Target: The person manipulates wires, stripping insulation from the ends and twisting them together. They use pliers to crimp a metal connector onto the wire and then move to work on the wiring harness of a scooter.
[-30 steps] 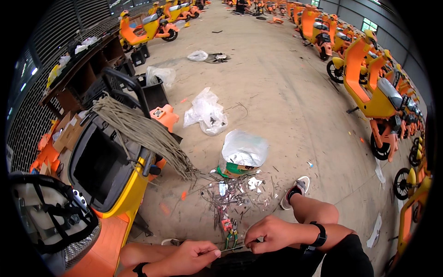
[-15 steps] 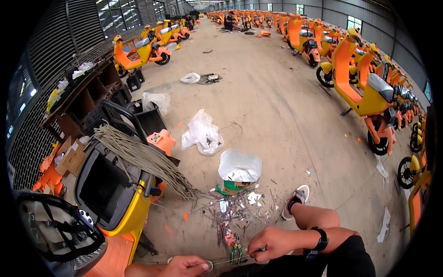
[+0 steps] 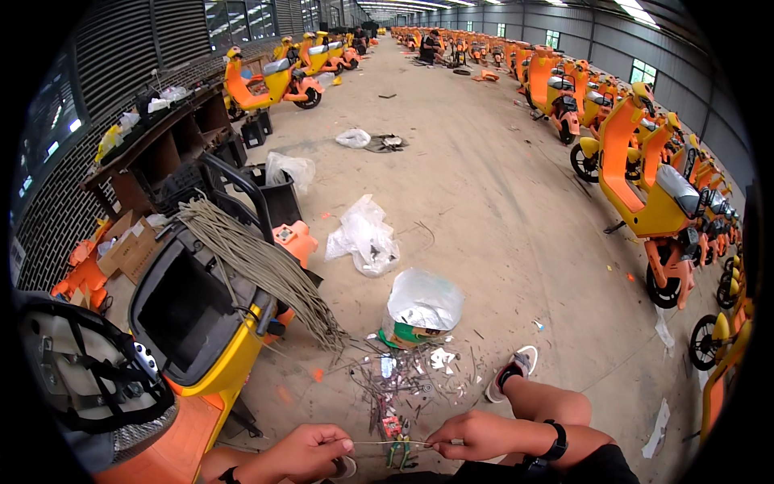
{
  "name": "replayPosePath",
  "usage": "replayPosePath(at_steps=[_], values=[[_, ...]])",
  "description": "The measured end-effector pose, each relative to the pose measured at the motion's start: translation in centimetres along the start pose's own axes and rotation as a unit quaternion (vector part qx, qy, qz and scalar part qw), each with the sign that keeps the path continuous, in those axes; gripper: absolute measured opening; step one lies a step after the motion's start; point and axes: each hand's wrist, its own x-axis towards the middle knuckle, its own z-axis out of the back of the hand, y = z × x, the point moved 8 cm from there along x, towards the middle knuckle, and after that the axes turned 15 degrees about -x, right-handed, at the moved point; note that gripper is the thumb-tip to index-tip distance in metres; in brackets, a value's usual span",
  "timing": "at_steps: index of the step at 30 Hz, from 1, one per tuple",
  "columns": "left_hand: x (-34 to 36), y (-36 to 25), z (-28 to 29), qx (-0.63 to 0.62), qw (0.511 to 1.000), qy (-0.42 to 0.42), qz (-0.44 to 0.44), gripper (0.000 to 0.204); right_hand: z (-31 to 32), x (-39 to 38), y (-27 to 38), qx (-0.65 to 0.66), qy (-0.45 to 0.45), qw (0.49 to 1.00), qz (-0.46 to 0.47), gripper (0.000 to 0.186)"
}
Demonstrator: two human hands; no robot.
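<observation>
First: Your left hand (image 3: 314, 448) and right hand (image 3: 468, 434) each have thumb and fingertips pinched together on the thin strand (image 3: 375, 442). Where is it?

Second: It spans the gap between your hands, nearly straight, crossing above the green-handled pliers (image 3: 405, 454), which you leave lying free.

First: So how far along are you?

Second: You have one strand stretched out, with no break showing between your grips; your fingers hide whether its ends are finished. Just beyond the pliers you have a litter of clippings (image 3: 415, 385), and farther off to their left a thick bundle of grey-brown cables (image 3: 258, 258) draped over the yellow-and-orange scooter (image 3: 230, 355). I'd judge plenty is left.

First: Any writing around you?

Second: Right beside the pliers' head, your small red-and-white packet (image 3: 391, 426) is too small to read. Beyond the pliers, past the clippings, your open white plastic sack (image 3: 425, 300) has printing low on its green-and-dark side. Well left of the pliers, your cardboard box (image 3: 133, 248) bears marks too faint to make out.
</observation>
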Motion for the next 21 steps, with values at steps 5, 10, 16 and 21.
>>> replayPosePath(at_steps=[5, 10, 16, 21], values=[[1.0, 0.0, 0.3, 0.089, 0.993, 0.045, -0.06, 0.016, -0.3, 0.4, 0.6, 0.071, -0.016, 0.996, 0.043, 0.027], [1.8, 1.3, 1.8, 0.073, 0.996, 0.039, -0.038, 0.019, -0.9, 1.8, -1.5, 0.054, 0.069, 0.996, 0.004, 0.024], [3.0, -1.8, 2.0, 0.231, 0.963, 0.051, -0.128, 0.028, -0.3, 2.5, -3.0, 0.036, -0.031, 0.998, -0.042, 0.023], [3.2, -1.4, 3.5, 0.211, 0.962, 0.011, -0.175, 0.03, -0.9, 3.3, -2.6, 0.042, -0.001, 0.994, -0.103, 0.021]])
